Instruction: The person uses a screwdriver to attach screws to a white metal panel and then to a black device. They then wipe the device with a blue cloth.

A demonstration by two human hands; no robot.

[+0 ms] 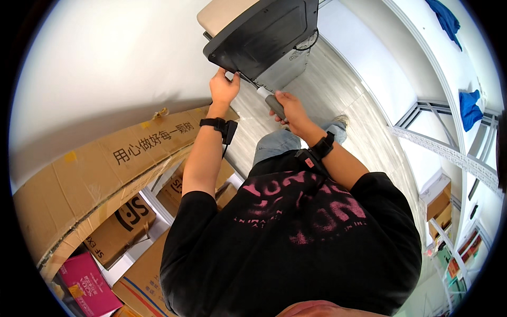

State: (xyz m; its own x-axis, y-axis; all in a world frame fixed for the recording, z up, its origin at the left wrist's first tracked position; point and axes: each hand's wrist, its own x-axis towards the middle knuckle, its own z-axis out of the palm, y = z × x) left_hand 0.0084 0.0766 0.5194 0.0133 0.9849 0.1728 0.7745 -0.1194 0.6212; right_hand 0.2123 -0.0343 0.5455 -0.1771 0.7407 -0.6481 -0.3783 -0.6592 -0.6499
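My right hand (289, 112) is closed round the grey and white handle of a screwdriver (273, 104). The screwdriver's dark shaft slants up and left, its tip at the lower edge of a black panel (253, 45). This panel forms the underside or back of a cream-coloured unit (224, 16), whose kind I cannot make out. Up against the panel's lower left corner is my left hand (224, 90). Its thumb and fingers are curled in close to the screwdriver tip, and anything between them is hidden. Both wrists carry black straps with small devices.
A long cardboard carton (100, 174) leans along the white wall at left. Behind it lie several brown boxes (124, 232) and a pink box (90, 282). A black cable (311, 42) loops from the panel. White metal shelving (438, 142) runs along the right.
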